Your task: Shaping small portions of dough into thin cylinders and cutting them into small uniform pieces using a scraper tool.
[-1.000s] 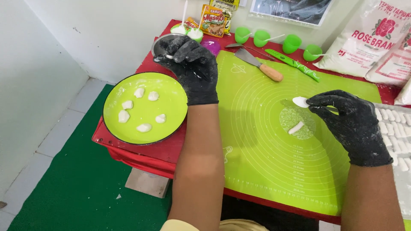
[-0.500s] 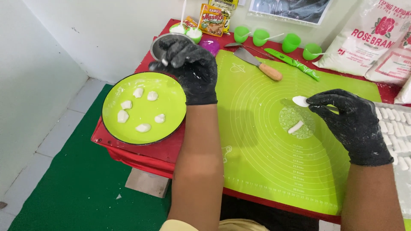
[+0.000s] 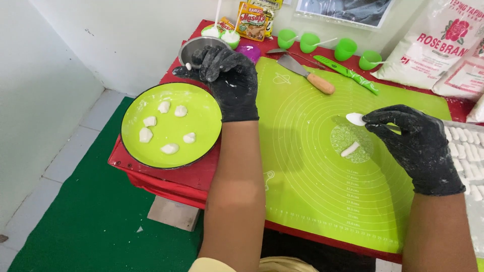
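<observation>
Left hand (image 3: pixel 227 75) at 11 o'clock, pinching small white piece (image 3: pixel 188 66) over half-hidden metal bowl (image 3: pixel 194 48). Right hand (image 3: pixel 416 138) at 3 o'clock, gripping white spoon (image 3: pixel 355 119); handle hidden.

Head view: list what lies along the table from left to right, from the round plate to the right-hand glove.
Lime-green plate with dough pieces → left hand in a black glove over the metal bowl → green silicone mat → small dough strip → right hand pinching a dough piece.
</observation>
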